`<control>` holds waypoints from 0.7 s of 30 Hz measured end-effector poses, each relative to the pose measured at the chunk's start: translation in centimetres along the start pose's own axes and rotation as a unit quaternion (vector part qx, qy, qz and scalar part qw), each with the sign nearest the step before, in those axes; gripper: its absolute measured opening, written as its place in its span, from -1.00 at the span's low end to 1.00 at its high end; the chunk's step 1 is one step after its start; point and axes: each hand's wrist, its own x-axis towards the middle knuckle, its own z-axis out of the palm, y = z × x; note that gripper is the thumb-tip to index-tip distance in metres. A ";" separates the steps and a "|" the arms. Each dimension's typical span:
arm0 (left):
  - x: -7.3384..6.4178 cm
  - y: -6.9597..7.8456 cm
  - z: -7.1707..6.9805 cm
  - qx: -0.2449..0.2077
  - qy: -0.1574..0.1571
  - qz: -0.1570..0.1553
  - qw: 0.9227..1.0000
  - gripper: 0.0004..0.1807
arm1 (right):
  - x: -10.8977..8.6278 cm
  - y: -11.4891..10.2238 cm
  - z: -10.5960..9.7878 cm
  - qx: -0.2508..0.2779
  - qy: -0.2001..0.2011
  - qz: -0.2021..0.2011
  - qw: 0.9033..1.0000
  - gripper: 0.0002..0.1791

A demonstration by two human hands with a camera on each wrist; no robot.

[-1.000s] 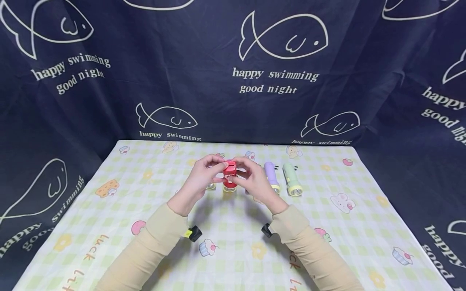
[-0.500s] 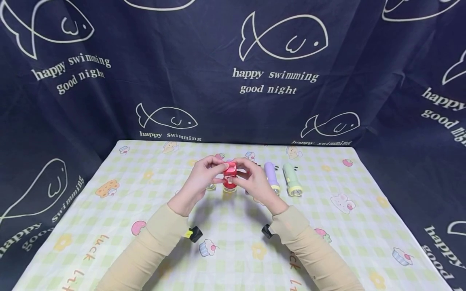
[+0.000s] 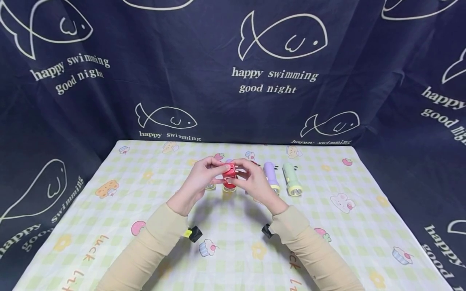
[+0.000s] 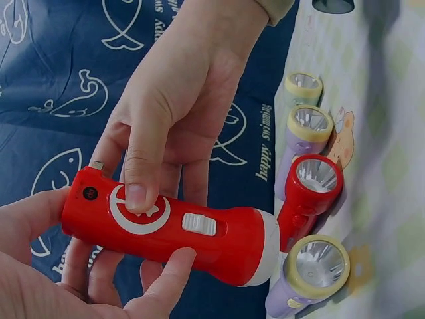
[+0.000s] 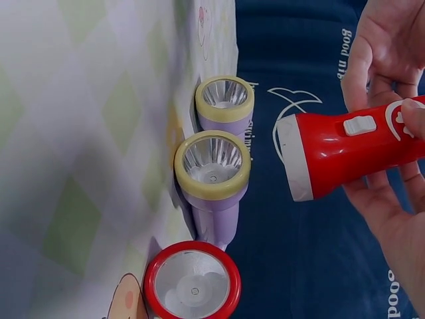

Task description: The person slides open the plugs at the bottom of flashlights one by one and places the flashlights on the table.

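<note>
Both hands hold a red torch (image 4: 169, 232) above the table, its tail up towards me in the head view. It has a white lens rim, a pale slide switch (image 5: 359, 125) and a white crescent emblem. My left hand (image 3: 196, 176) grips around the tail end, one fingertip on the body just below the switch in the left wrist view. My right hand (image 3: 257, 180) pinches the body from the other side, thumb on the emblem. A small metal prong (image 4: 97, 165) sticks out at the tail.
Several torches lie in a row on the checked tablecloth (image 3: 233, 250): purple ones (image 5: 214, 179) with yellow rims, a red one (image 5: 192, 282) and a green one (image 3: 292, 180) at the right. A dark blue fish-print curtain (image 3: 204, 48) hangs behind.
The tail of the held torch has tipped slightly, and the left thumb covers more of its end. Both hands stay nearly in place; the torches on the table lie as before.
</note>
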 end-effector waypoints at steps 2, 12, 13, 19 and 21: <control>0.0 0.0 0.0 0.000 0.001 -0.002 1.000 -0.82 | 0.0 -0.1 0.0 0.002 -0.001 -0.001 1.000 -0.57; -0.2 -0.2 0.1 0.034 0.025 0.007 0.999 -0.78 | 0.1 1.4 0.2 -0.018 -0.003 -0.004 1.000 -0.56; -0.2 -0.2 0.2 0.037 0.027 0.009 0.999 -0.78 | 0.1 1.8 0.2 -0.022 -0.003 -0.004 1.000 -0.56; -0.3 -0.5 0.3 0.045 0.038 0.021 0.998 -0.77 | 0.2 3.0 0.1 -0.028 -0.005 -0.016 0.999 -0.56; -0.3 -0.6 0.3 0.062 0.040 0.031 0.997 -0.76 | 0.2 3.0 0.1 -0.029 -0.007 -0.017 0.999 -0.56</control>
